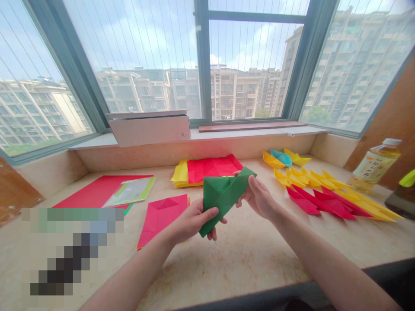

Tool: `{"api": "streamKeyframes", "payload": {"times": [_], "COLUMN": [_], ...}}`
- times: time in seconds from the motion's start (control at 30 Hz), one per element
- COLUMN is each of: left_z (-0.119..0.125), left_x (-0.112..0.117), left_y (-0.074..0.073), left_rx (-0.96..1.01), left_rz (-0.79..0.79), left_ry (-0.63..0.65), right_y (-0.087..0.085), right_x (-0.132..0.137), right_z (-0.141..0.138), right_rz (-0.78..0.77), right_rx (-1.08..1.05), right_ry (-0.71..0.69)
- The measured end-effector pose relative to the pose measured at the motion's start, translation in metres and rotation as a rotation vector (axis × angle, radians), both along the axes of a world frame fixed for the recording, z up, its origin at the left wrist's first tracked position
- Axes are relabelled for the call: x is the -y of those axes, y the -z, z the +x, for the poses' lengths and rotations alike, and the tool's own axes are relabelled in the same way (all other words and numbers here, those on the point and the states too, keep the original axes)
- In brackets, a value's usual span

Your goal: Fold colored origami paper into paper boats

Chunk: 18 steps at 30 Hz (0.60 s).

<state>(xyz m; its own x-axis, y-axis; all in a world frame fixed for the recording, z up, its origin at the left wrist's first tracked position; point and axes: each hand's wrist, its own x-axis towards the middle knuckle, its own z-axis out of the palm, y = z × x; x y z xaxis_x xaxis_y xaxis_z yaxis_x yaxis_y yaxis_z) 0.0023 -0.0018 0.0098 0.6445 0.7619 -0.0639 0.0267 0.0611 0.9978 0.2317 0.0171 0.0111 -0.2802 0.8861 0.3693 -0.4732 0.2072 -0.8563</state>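
Observation:
A partly folded sheet of green paper [218,194] is held up above the counter between my two hands. My left hand [197,218] pinches its lower left edge, thumb on top and fingers beneath. At the upper right corner, my right hand [256,194] grips the paper between thumb and fingers. One long edge is folded over on a slant, and creases cross the green surface. Just left of the paper lies a stack of creased pink-red sheets [164,216], partly behind my left forearm. Behind it rest red sheets [210,168] on yellow sheets [180,172].
Folded yellow paper boats [296,177], a blue one [281,158] and pink-red ones [324,202] sit at the right. A drink bottle [378,164] stands beyond them. Flat red paper [87,190] and a clear packet [131,191] lie left. A white box [151,129] occupies the sill.

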Motion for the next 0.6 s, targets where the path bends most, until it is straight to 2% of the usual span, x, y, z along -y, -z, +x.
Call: {"api": "streamKeyframes", "payload": {"times": [0.2, 0.43, 0.6], "left_z": [-0.0002, 0.0056, 0.0077], "left_x": [0.0001, -0.0017, -0.0029], "left_y": [0.0018, 0.007, 0.0066], "left_rx": [-0.017, -0.08, -0.15], "left_rz": [0.049, 0.246, 0.414], "left_ry": [-0.042, -0.166, -0.241], "right_y": [0.0029, 0.0026, 0.0028], "right_x": [-0.0026, -0.0041, -0.0057], "right_z": [-0.0011, -0.0002, 0.0016], "right_rz": [-0.012, 0.042, 0.074], "right_rx": [0.048, 0.045, 0.138], "right_ry": [0.076, 0.123, 0.18]}}
